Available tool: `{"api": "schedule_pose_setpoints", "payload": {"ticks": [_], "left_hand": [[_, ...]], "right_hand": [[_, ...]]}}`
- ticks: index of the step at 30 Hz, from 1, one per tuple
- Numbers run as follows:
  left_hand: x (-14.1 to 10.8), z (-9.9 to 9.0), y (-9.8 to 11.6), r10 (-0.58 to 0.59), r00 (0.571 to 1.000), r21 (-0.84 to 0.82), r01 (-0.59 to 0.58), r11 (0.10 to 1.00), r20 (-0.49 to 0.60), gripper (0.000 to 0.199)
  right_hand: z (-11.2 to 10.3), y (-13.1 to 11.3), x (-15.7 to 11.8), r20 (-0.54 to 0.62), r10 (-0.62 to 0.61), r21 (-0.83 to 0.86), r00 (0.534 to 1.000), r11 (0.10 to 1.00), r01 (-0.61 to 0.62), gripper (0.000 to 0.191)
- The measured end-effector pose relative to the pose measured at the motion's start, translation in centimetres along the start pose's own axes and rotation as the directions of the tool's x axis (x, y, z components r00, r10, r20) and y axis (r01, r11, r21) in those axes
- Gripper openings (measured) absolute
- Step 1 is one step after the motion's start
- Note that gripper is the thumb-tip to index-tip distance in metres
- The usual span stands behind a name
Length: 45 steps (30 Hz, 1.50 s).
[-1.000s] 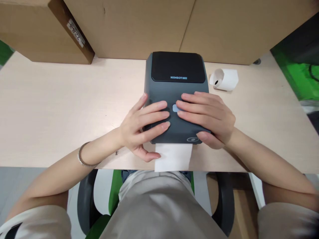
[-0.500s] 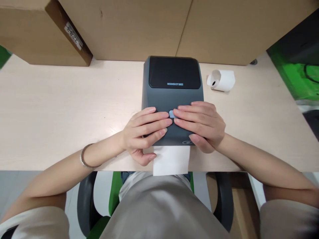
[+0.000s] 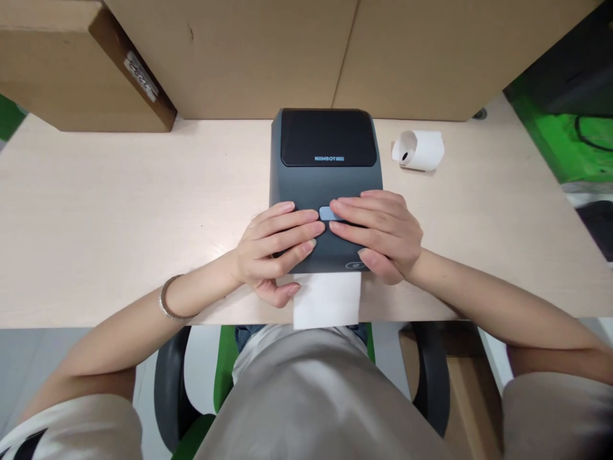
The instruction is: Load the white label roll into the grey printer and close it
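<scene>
A dark blue-grey label printer with a black window and the word NIIMBOT stands on the table. On its top is a light blue button. My left hand rests on the printer's left side, fingers stretched toward the button and thumb hanging by the front edge. From the right, my right hand lies on the lid with its fingers outstretched; its fingertips cover the right end of the button. A white paper strip sticks out from the printer's front and reaches past the table edge.
A curled piece of white paper lies to the right of the printer. Large cardboard boxes line the back of the light wooden table, with another box at the back left. A chair armrest is below.
The whole view has shifted slightly, with the printer a little more to the left in it. More of the blue button shows between my hands, which stay on the printer.
</scene>
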<state>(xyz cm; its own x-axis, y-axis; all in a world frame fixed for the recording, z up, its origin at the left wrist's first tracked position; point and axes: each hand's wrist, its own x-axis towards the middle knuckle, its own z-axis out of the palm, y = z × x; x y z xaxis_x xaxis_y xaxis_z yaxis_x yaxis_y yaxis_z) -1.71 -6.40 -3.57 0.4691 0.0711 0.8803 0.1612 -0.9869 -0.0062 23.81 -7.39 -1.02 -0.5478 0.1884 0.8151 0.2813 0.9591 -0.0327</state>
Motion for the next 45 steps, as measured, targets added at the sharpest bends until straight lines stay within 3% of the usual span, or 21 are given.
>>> {"api": "schedule_pose_setpoints", "payload": {"ticks": [6,10,16,22,27,31,34,38,45], "left_hand": [[1.2,-0.7,0.5,-0.085,0.996,0.021,0.084,0.996,0.017,0.021],[2.2,-0.9,0.3,-0.073,0.997,0.031,0.073,0.997,-0.011,0.012],[2.2,-0.5,0.1,-0.014,0.997,0.052,0.018,0.999,-0.070,0.017],[2.4,-0.2,0.3,0.029,0.993,0.156,-0.011,0.988,-0.115,0.017],[1.9,-0.4,0.4,0.000,0.997,0.121,0.010,0.993,-0.079,0.018],[1.2,-0.4,0.6,0.008,0.999,0.154,-0.003,0.988,-0.033,0.028],[1.0,-0.5,0.6,-0.018,1.000,0.246,0.012,0.969,0.024,0.038],[1.6,-0.8,0.6,-0.035,0.994,0.215,0.012,0.976,0.103,0.045],[3.2,-1.0,1.5,-0.130,0.985,0.244,0.098,0.965,0.117,0.045]], "right_hand": [[0.1,0.8,-0.2,-0.001,-0.025,-0.002,1.000,1.000,0.025,0.041],[0.7,2.0,-1.1,-0.161,-0.103,0.007,0.982,0.994,0.106,0.035],[1.8,1.7,-1.7,-0.298,-0.039,0.041,0.954,0.998,0.054,0.025],[1.9,0.8,-1.4,-0.300,0.007,0.082,0.954,0.996,0.019,0.023],[1.9,0.4,-1.2,-0.292,0.060,0.073,0.954,0.996,-0.041,0.022],[1.4,0.8,-0.8,-0.271,0.021,0.060,0.962,0.998,-0.005,0.024],[0.8,0.8,-0.4,-0.205,0.011,0.045,0.979,0.999,-0.002,0.032],[0.4,0.5,0.0,-0.103,0.008,-0.025,0.995,1.000,-0.010,0.045],[0.2,0.1,0.5,-0.102,0.016,-0.039,0.995,0.999,-0.020,0.053]]}}
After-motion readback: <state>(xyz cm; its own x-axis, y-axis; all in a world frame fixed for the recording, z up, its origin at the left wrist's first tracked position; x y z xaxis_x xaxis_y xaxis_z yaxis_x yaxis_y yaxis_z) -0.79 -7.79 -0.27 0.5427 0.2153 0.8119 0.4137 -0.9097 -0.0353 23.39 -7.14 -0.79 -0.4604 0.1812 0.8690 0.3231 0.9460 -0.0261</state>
